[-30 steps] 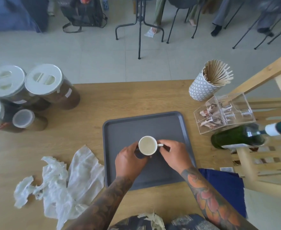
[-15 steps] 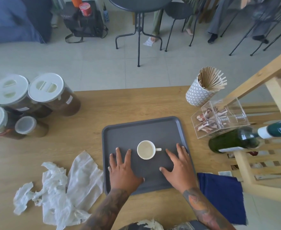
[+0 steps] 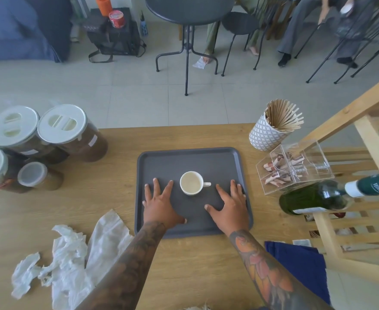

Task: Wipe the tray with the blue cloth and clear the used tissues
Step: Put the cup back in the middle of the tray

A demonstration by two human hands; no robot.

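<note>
A dark grey tray (image 3: 190,157) lies on the wooden table in front of me. A small white cup (image 3: 192,183) stands upright near its middle, handle pointing right. My left hand (image 3: 160,203) rests flat on the tray left of the cup, fingers spread. My right hand (image 3: 230,204) rests flat on the tray right of the cup, fingers spread, close to the tray's right rim. Neither hand touches the cup. Crumpled white tissues (image 3: 70,253) lie on the table to the lower left. A folded blue cloth (image 3: 300,262) lies at the lower right, beyond my right forearm.
Several lidded jars (image 3: 61,133) stand at the left table edge. At the right are a patterned holder of wooden sticks (image 3: 271,128), a clear sachet box (image 3: 296,168), a green bottle (image 3: 314,198) on its side and a wooden rack (image 3: 363,211). People sit at a table (image 3: 189,10) beyond.
Both hands let go of the cup and moved apart, then settled flat on the tray either side of it. The view has tilted up a little.
</note>
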